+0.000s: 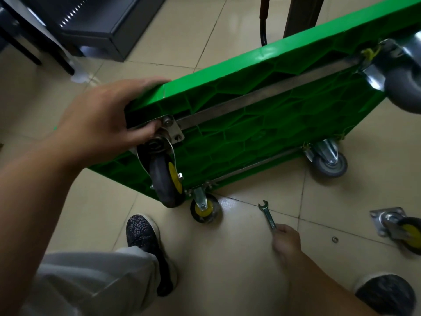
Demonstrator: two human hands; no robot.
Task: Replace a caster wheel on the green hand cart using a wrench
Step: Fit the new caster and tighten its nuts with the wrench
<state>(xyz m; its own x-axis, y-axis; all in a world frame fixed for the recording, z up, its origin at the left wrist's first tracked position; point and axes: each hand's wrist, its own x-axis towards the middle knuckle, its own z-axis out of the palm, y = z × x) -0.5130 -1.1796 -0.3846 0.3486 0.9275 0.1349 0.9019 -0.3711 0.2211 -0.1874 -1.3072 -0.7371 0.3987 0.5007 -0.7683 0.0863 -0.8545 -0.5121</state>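
While the green hand cart (pixel 250 124) is tipped on its long edge with the underside facing up, its near-left corner is gripped by the left hand (pixel 107 119): fingers curled over the rim, thumb beside the plate of a mounted yellow-hubbed caster (pixel 166 179). The wrench (pixel 267 214) is grasped at its near end by the right hand (pixel 287 241), fingers clenched, near-right of the cart and apart from it. A loose caster (pixel 398 226) is seen on the floor at right, with a small washer (pixel 334 239) just left of it.
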